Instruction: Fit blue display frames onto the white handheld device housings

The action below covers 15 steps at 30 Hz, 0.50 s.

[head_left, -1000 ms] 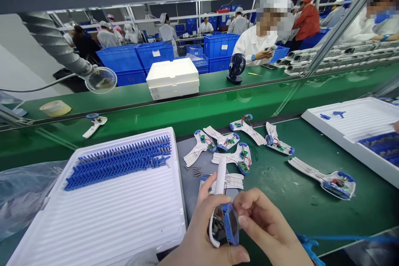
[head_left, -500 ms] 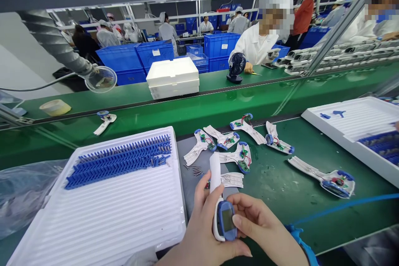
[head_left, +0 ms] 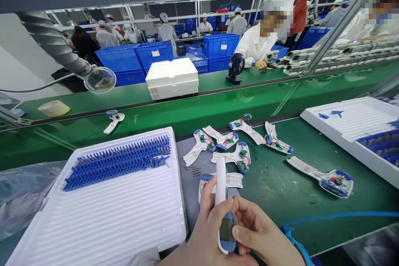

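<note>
Both hands grip 1 thermometer (head_left: pixel 225 216): left hand (head_left: pixel 207 237) wraps it, right hand (head_left: pixel 264 237) pinches its display end. Advise firm, even pressure.

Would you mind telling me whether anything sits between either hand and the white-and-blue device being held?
Nothing visible does. The left hand grips the white-and-blue device directly around its handle, and the right hand presses fingers against its blue head. The open half-shells lie farther back on the green bench, apart from both hands.
</note>
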Available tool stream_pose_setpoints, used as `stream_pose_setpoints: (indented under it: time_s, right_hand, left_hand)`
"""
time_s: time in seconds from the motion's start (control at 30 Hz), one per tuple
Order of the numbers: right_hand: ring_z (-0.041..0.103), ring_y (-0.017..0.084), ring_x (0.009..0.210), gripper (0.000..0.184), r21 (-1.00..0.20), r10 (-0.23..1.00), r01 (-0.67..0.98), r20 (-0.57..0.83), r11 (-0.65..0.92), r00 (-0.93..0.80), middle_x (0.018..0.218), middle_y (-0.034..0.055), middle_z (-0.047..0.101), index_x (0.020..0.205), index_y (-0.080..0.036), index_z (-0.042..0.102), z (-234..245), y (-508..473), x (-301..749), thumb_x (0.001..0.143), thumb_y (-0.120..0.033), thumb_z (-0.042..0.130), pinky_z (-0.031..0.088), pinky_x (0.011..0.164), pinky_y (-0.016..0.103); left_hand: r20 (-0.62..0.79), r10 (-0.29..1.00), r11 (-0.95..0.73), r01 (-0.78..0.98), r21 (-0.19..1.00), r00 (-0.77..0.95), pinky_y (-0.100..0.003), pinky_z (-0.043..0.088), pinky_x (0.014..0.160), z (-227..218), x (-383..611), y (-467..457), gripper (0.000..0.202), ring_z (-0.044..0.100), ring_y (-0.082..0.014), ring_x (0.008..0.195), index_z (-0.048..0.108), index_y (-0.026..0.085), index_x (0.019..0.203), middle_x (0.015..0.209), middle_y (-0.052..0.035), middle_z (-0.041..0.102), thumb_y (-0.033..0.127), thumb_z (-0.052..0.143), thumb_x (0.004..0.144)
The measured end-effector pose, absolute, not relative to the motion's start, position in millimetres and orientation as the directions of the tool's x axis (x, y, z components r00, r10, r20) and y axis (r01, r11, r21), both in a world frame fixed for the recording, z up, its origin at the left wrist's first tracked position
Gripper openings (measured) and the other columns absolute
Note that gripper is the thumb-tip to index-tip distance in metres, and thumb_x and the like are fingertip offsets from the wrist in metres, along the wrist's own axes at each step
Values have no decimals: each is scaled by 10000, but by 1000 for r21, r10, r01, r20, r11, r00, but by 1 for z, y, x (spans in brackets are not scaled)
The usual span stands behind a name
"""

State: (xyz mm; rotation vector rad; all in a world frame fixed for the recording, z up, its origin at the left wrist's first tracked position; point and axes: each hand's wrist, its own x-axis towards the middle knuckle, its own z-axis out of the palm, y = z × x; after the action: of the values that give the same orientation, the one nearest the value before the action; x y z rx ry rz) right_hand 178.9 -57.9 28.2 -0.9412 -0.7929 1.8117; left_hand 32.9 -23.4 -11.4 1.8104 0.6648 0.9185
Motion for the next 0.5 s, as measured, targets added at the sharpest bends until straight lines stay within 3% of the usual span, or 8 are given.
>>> stream_pose_setpoints:
  time_s: [0.17, 0.3, 0.4, 0.47, 0.5]
  right_hand:
    - [425, 23, 448, 472, -830, 932, -430, -278, -354, -231, 636, -51, 492, 807, -171, 489, 30, -58, 175, 678, -534, 764, 377, 449, 141]
    - [426, 22, 450, 453, -888, 938, -317, -281, -334, -203, 601, -61, 468, 783, -162, 493, 34, -54, 184, 711, -540, 733, 388, 457, 136]
    - [499, 66, 486, 406, -984, 984, 16, -178, -178, 9, 607, -30, 528, 841, -149, 556, 43, -40, 231, 762, -530, 676, 432, 453, 168]
    - [556, 102, 508, 352, -926, 976, 374, 45, -39, 214, 605, -3, 583, 898, -132, 600, 53, -22, 281, 820, -474, 626, 456, 459, 197]
    - [581, 119, 521, 324, -897, 960, 442, 102, -24, 259, 613, 12, 611, 898, -118, 615, 58, -12, 308, 808, -427, 654, 465, 472, 211]
  left_hand:
    - [276, 783, -352, 31, 936, 558, -587, 385, 978, -21, 35, -25, 1065, 386, -456, 1273, 280, 500, 1304, 1522, -39, -111, 491, 873, 420]
    - [189, 750, -305, 79, 949, 634, -666, 184, 1072, -26, 34, -22, 1395, 139, -488, 1386, -85, 346, 1427, 1543, -192, -60, 536, 857, 416]
    - [193, 778, -330, 127, 936, 598, -647, 113, 1102, -25, 30, -18, 1429, 60, -460, 1410, -149, 287, 1424, 1547, -220, -44, 577, 834, 430]
    - [200, 820, -327, 151, 933, 537, -613, 152, 1111, -21, 25, -15, 1258, 83, -429, 1418, -60, 319, 1436, 1560, -174, -21, 588, 778, 537]
    - [203, 835, -324, 159, 932, 511, -601, 174, 1111, -18, 23, -14, 1130, 118, -415, 1418, 10, 326, 1442, 1562, -157, 27, 587, 729, 609]
